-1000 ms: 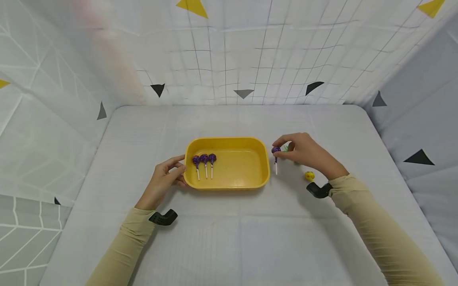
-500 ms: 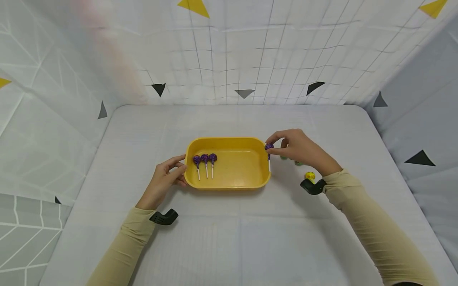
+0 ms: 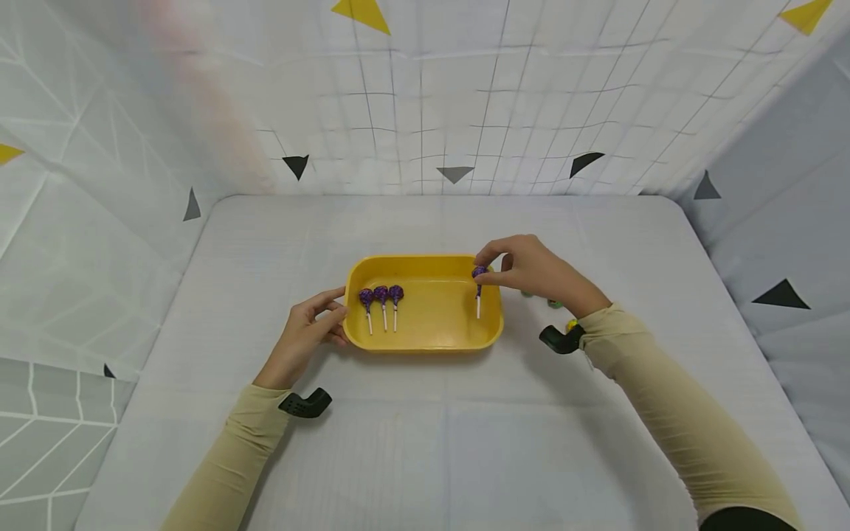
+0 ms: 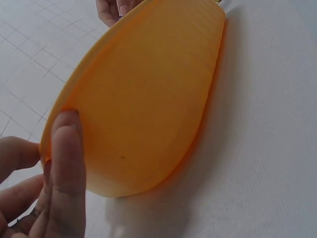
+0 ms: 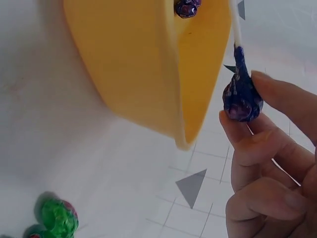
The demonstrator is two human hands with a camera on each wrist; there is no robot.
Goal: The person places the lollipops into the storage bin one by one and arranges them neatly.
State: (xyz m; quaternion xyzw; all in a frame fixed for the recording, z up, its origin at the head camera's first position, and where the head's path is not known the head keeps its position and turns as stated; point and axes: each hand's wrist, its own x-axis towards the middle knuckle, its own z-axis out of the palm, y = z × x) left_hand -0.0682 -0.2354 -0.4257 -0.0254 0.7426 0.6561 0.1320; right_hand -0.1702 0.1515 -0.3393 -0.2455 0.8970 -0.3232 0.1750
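Note:
A purple-wrapped lollipop [image 3: 479, 284], its white stick pointing down toward me, is pinched by its head between the thumb and fingers of my right hand [image 3: 531, 265]. It hangs over the right end of a yellow tray [image 3: 432, 341]. Inside, at the tray's left end, three purple lollipops [image 3: 381, 295] lie side by side with their sticks toward me. My left hand [image 3: 302, 335] holds the tray's left end. In the left wrist view, one finger [image 4: 68, 158] presses the outer wall under the rim and other fingertips meet the edge.
Right of the tray, green-wrapped candies [image 5: 57, 218] lie on the white table [image 3: 398, 442], partly hidden by the right hand in the head view. A yellow candy [image 3: 572, 324] shows just behind the right wrist camera [image 3: 561, 340]. Patterned cloth walls [image 3: 451, 110] surround the table.
My right hand has carried the purple lollipop leftward, from beside the tray across its right rim to above the inside. The left hand and tray have stayed in place.

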